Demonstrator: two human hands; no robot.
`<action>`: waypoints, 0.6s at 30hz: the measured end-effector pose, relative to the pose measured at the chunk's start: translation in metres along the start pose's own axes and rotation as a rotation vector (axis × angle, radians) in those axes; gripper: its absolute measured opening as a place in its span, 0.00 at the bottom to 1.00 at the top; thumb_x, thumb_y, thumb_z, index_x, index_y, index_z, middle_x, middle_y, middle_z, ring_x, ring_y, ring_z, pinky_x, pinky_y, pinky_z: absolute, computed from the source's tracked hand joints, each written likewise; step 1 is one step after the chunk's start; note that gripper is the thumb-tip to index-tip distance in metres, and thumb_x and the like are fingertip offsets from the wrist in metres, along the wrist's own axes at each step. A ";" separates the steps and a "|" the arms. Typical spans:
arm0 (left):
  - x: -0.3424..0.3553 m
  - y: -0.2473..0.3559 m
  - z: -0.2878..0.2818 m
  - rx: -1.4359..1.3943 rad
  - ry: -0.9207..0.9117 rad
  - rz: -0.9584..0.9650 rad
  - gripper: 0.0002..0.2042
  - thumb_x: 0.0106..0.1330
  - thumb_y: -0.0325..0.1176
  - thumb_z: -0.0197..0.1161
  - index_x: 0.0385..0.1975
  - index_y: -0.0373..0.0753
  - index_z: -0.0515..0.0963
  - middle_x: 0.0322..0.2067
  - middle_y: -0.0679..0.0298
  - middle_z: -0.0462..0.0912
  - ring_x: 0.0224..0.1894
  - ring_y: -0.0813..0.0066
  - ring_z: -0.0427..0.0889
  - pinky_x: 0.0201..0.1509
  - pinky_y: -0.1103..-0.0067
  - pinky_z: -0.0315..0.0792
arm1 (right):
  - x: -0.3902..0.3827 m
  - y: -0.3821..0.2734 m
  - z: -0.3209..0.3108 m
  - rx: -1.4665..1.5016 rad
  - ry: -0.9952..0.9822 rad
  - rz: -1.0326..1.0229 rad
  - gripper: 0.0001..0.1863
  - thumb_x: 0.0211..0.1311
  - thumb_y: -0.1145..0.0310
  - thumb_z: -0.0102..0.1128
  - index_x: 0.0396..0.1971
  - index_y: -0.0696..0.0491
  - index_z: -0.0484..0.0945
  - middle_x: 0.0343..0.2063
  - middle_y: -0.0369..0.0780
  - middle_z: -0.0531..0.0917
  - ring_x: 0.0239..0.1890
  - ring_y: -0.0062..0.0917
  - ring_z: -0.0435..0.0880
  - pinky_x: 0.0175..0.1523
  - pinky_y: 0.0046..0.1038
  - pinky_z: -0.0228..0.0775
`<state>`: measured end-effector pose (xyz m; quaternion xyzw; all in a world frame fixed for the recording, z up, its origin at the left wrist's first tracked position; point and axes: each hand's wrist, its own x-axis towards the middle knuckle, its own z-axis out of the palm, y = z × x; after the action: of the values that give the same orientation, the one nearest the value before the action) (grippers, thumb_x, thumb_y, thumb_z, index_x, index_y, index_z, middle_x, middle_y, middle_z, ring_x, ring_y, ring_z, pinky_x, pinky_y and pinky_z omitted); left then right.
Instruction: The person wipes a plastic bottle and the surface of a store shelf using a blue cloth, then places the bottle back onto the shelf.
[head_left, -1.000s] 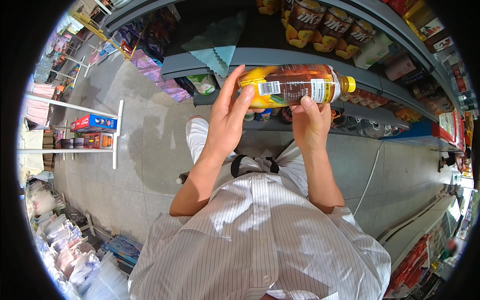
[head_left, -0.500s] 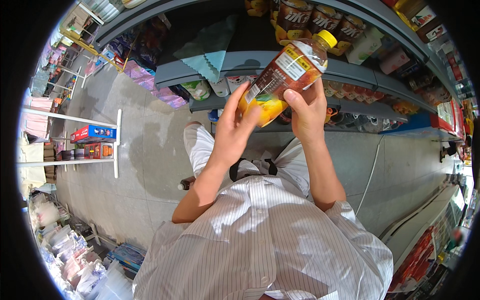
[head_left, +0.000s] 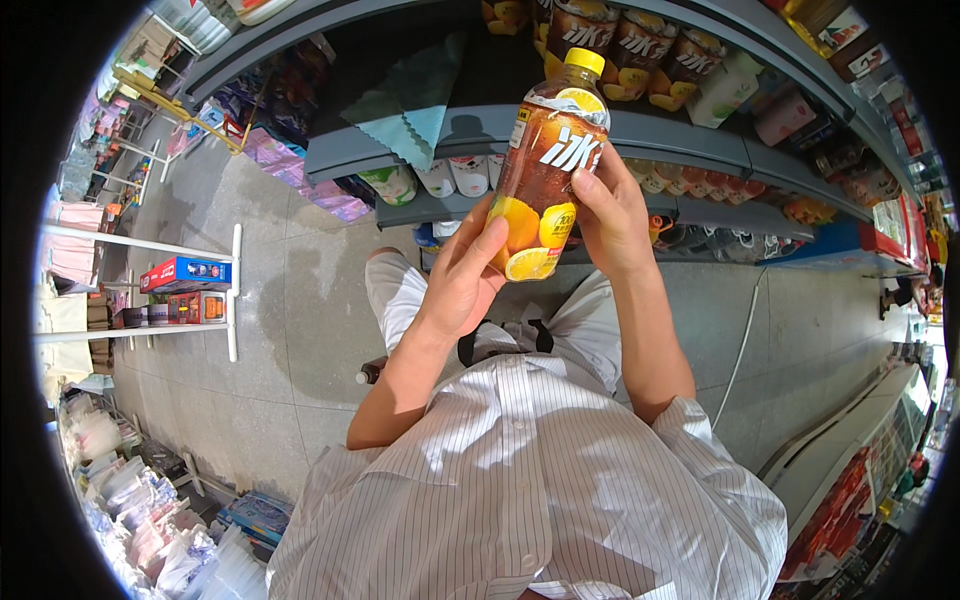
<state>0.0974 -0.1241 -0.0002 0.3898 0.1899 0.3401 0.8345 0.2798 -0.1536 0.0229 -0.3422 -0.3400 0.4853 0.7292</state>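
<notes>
Between my two hands is a bottle of brown drink [head_left: 545, 175] with a yellow cap and pictures of lemons on its label. Its lemon-printed front faces me, and it leans slightly to the right at the top. My left hand [head_left: 465, 268] grips the lower left side, thumb across the front. On the right side, my right hand [head_left: 612, 215] is closed around the middle, its thumb by the label's edge. The fingers behind the bottle are hidden. A light teal cloth [head_left: 415, 105] with zigzag edges hangs over the shelf edge [head_left: 480, 122] just left of the bottle.
Several similar brown bottles [head_left: 640, 50] stand on the shelf behind. Cups and cans [head_left: 468, 175] fill the lower shelf. A dark bottle [head_left: 371, 372] lies on the floor by my left arm. White racks [head_left: 235, 290] with boxed goods stand at left, a white-edged case [head_left: 850, 450] at right.
The bottle has been turned in my hands from its printed back to its lemon front. It now stands more upright, its cap shifted left. Both hands have adjusted their hold.
</notes>
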 end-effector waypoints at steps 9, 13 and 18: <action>0.001 0.002 0.010 0.015 -0.048 -0.007 0.25 0.80 0.40 0.46 0.72 0.37 0.56 0.65 0.55 0.68 0.63 0.61 0.75 0.61 0.57 0.76 | 0.005 0.006 0.004 -0.013 0.155 0.021 0.33 0.63 0.61 0.70 0.61 0.63 0.67 0.50 0.43 0.80 0.50 0.23 0.81 0.57 0.26 0.74; -0.001 0.000 0.012 0.117 -0.098 0.043 0.29 0.77 0.32 0.50 0.75 0.37 0.49 0.68 0.55 0.63 0.68 0.61 0.69 0.65 0.59 0.72 | 0.006 0.007 -0.004 -0.023 0.210 0.026 0.33 0.62 0.60 0.71 0.60 0.63 0.68 0.49 0.43 0.81 0.49 0.23 0.81 0.55 0.26 0.74; 0.000 -0.005 0.010 0.084 -0.110 0.047 0.33 0.73 0.27 0.55 0.75 0.36 0.47 0.68 0.55 0.62 0.69 0.62 0.67 0.68 0.62 0.70 | 0.005 0.010 -0.009 -0.046 0.228 0.012 0.34 0.61 0.60 0.71 0.60 0.63 0.68 0.48 0.43 0.81 0.49 0.23 0.81 0.56 0.26 0.74</action>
<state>0.1053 -0.1315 0.0020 0.4471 0.1487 0.3291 0.8184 0.2838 -0.1473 0.0111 -0.4140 -0.2638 0.4394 0.7523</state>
